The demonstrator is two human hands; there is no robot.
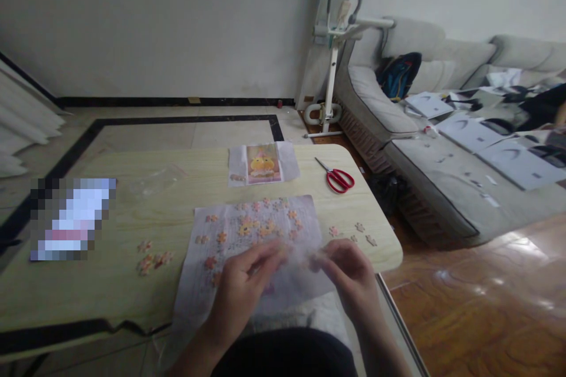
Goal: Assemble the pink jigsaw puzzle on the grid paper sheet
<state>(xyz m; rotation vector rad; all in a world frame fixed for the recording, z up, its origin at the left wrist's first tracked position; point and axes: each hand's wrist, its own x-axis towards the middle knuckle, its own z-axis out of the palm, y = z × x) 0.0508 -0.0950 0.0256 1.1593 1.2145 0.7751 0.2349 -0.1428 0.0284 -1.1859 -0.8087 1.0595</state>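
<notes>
My left hand [252,277] and my right hand [351,271] are raised over the near part of a printed paper sheet [305,215]. Both are closed, with fingertips pinched on a small, whitish, see-through piece of plastic [301,256] stretched between them. Motion blurs it, so its exact shape cannot be made out. On the sheet lie several jigsaw puzzle pieces [266,227], spread apart. More loose pieces [371,240] sit on the table to the right of my right hand. A small pile of pieces [152,262] lies farther left.
Beyond the sheet, a picture of a yellow cartoon figure [263,163] lies on the wooden table [198,171]. Red-handled scissors [339,180] rest at the far right. A clear plastic bag [157,181] and a blurred-out phone-like screen [77,212] are left. A sofa [384,106] stands right.
</notes>
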